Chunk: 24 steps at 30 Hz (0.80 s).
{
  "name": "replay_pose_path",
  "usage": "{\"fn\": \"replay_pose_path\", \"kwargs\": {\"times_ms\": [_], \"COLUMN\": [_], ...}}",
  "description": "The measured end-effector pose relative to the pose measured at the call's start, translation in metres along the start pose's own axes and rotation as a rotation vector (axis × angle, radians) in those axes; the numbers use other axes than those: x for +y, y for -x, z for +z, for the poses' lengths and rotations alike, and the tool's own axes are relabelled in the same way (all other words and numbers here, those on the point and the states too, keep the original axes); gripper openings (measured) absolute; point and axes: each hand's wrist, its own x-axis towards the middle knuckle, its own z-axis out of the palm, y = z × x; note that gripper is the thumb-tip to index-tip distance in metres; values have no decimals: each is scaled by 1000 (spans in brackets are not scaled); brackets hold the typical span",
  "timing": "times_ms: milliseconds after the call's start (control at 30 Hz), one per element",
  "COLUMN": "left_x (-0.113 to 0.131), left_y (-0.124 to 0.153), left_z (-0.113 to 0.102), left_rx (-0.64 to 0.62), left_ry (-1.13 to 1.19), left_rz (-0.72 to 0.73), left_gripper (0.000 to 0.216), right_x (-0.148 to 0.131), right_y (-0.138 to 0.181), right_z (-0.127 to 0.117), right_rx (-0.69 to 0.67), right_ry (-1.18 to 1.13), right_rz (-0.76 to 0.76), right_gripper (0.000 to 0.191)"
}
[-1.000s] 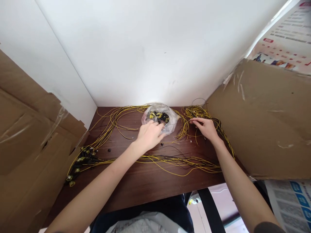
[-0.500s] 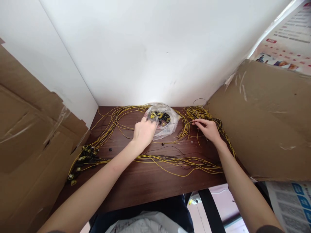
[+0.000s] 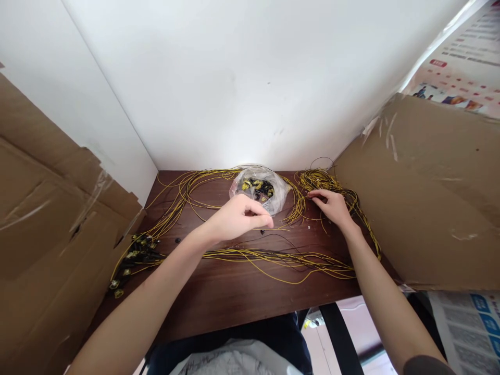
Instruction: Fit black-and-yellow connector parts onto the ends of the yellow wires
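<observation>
My left hand hovers in front of a clear plastic bag, with thumb and fingers pinched together. What it pinches, if anything, is too small to make out. Black and yellow small parts lie inside the open bag. My right hand is closed in a pinch on a thin wire at the left edge of a tangled coil of yellow and black wires. Just left of its fingertips curves a bundle of yellow wires, partly behind the bag.
A long bundle of yellow and black wires crosses the brown table in front, ending in black connectors at the left. Cardboard walls the right side, more cardboard the left. A white panel stands behind.
My left hand has come out of the bag's near side and moved right and towards me, its fingers now pinched. My right hand has barely moved.
</observation>
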Motion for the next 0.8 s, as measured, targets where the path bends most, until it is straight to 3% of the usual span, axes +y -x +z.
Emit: {"fn": "replay_pose_path", "kwargs": {"times_ms": [167,267,600,700,800], "left_x": [27,31,2,-4,-8], "left_y": [21,39,75,79,82], "left_z": [-9,-19,-28,-29,-33], "left_rx": [-100,-81,37,91,166], "left_ry": [157,136,78,106,115], "left_rz": [-9,-60,-210,-242,-268], "left_gripper": [21,22,28,26,25], "right_x": [4,5,5,12,13], "right_y": [-7,-11,-15,-14,-9], "right_z": [1,0,3,1,-7], "right_rx": [58,88,202,310,455], "right_ry": [-11,-46,-334,-361,-224], "right_rz": [34,50,116,177,239], "right_gripper": [22,20,18,21,17]}}
